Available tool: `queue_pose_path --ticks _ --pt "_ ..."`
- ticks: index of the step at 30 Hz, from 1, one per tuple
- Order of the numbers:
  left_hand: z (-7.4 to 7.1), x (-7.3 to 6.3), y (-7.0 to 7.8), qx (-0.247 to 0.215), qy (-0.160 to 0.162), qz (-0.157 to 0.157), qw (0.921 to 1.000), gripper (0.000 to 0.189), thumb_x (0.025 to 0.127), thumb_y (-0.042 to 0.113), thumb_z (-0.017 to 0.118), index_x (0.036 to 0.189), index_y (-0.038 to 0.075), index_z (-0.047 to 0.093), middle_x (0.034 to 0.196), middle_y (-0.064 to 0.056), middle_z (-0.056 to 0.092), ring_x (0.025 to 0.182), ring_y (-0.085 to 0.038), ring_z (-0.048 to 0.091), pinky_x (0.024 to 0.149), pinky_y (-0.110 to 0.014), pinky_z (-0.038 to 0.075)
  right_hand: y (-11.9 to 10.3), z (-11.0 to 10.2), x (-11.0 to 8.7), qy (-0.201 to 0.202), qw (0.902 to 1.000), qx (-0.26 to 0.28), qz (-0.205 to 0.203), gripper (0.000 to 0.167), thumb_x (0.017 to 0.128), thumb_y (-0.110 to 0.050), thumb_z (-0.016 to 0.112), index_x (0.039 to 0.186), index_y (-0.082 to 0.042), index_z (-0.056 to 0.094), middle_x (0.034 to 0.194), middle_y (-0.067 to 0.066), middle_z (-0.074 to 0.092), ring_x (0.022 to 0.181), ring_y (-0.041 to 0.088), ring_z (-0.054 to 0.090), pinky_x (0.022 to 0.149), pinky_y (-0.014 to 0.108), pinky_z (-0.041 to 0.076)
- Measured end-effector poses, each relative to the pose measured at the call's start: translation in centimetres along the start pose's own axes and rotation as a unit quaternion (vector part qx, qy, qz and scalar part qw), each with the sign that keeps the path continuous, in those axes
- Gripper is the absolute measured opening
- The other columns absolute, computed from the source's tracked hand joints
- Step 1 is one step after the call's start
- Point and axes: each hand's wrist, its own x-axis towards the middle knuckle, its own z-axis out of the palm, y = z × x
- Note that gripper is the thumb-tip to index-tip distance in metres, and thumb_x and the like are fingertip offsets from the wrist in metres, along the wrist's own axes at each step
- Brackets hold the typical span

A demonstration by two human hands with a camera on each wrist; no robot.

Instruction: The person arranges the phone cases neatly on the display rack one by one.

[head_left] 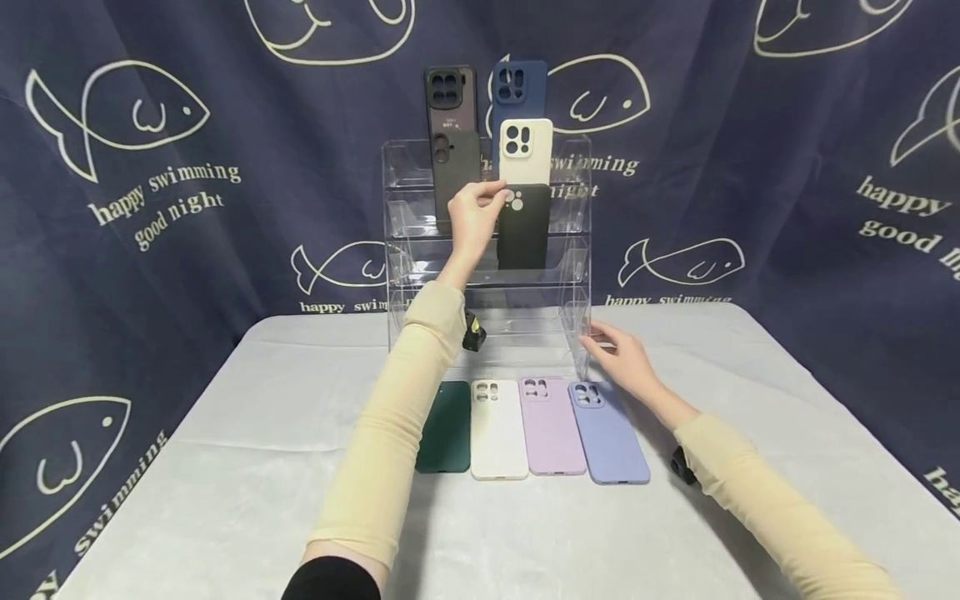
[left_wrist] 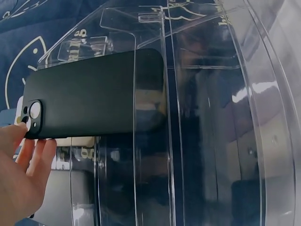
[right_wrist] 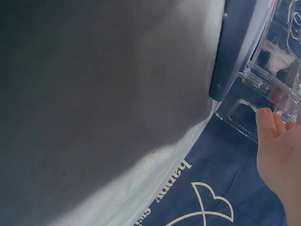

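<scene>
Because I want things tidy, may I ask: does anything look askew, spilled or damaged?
Slightly: the light blue case on the table slants, its lower end angled away from the pink case. I see no spill or damage.

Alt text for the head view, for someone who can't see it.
A person's left hand pinches the top corner of a black phone case in a clear tiered rack, while the right hand is at the rack's side. Other cases stand in the rack; four more lie in a row on the pale table in front.
</scene>
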Motion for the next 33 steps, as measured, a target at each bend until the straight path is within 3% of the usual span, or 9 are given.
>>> queue_pose_path --ticks 6,15,19,21,23,27,33 --pt "-1.1 -0.1 0.2 -0.006 -0.010 -0.001 0.9999 0.024 0.086 0.012 0.067 0.108 0.002 0.069 0.105 -0.012 0.070 0.086 -0.021 0.070 0.073 -0.018 0.056 0.5 0.3 0.5 0.001 1.0000 -0.001 -0.005 0.045 0.092 -0.016 0.060 0.128 0.009 0.050 0.110 0.027 0.064 0.100 0.039 0.062 0.088 0.034 0.053" --pt "-2.7 -1.4 0.1 -0.014 -0.040 -0.013 0.9990 0.028 0.086 0.014 0.068 0.112 0.002 0.066 0.107 -0.013 0.070 0.092 -0.021 0.069 0.078 -0.020 0.056 0.5 0.1 0.5 0.004 0.9999 -0.007 -0.006 0.046 0.092 -0.020 0.060 0.128 0.007 0.051 0.114 0.027 0.063 0.102 0.037 0.062 0.087 0.031 0.052" --pt "-3.6 -2.0 0.0 -0.021 -0.052 -0.019 0.9983 0.033 0.086 0.013 0.068 0.115 -0.002 0.063 0.110 -0.016 0.068 0.099 -0.024 0.067 0.086 -0.023 0.054 0.8 0.1 0.5 0.004 0.9999 -0.010 -0.011 0.045 0.092 -0.020 0.060 0.128 0.007 0.051 0.114 0.026 0.063 0.101 0.036 0.063 0.085 0.021 0.052" --pt "-4.1 -2.3 0.0 -0.024 -0.060 -0.023 0.9977 0.035 0.086 0.013 0.068 0.117 -0.002 0.061 0.113 -0.017 0.067 0.102 -0.025 0.065 0.090 -0.026 0.053 0.9 0.1 0.5 0.003 0.9998 -0.010 -0.018 0.044 0.093 -0.020 0.060 0.127 0.007 0.052 0.113 0.026 0.063 0.097 0.027 0.065 0.083 0.013 0.051" --pt "-4.8 -2.7 0.0 -0.018 -0.067 -0.026 0.9972 0.038 0.086 0.015 0.068 0.119 -0.002 0.060 0.115 -0.016 0.066 0.105 -0.025 0.064 0.092 -0.027 0.053 0.9 0.0 0.5 0.004 0.9997 -0.005 -0.023 0.043 0.092 -0.019 0.060 0.127 0.007 0.053 0.111 0.026 0.064 0.092 0.010 0.065 0.080 0.005 0.048" --pt "-6.4 -3.4 0.0 -0.007 -0.070 -0.026 0.9971 0.039 0.087 0.016 0.068 0.121 -0.001 0.059 0.117 -0.016 0.065 0.107 -0.024 0.064 0.092 -0.024 0.052 1.1 0.0 0.4 0.008 0.9995 0.000 -0.032 0.042 0.092 -0.016 0.060 0.125 0.009 0.053 0.108 0.029 0.064 0.084 -0.020 0.050 0.078 -0.002 0.043" --pt "-8.6 -5.1 -0.8 -0.007 -0.073 -0.033 0.9968 0.040 0.086 0.014 0.067 0.121 -0.004 0.058 0.116 -0.018 0.065 0.106 -0.027 0.064 0.092 -0.024 0.052 1.1 0.2 0.4 0.004 0.9994 0.001 -0.035 0.042 0.092 -0.016 0.061 0.125 0.008 0.053 0.110 0.028 0.063 0.085 -0.023 0.046 0.079 -0.002 0.043"
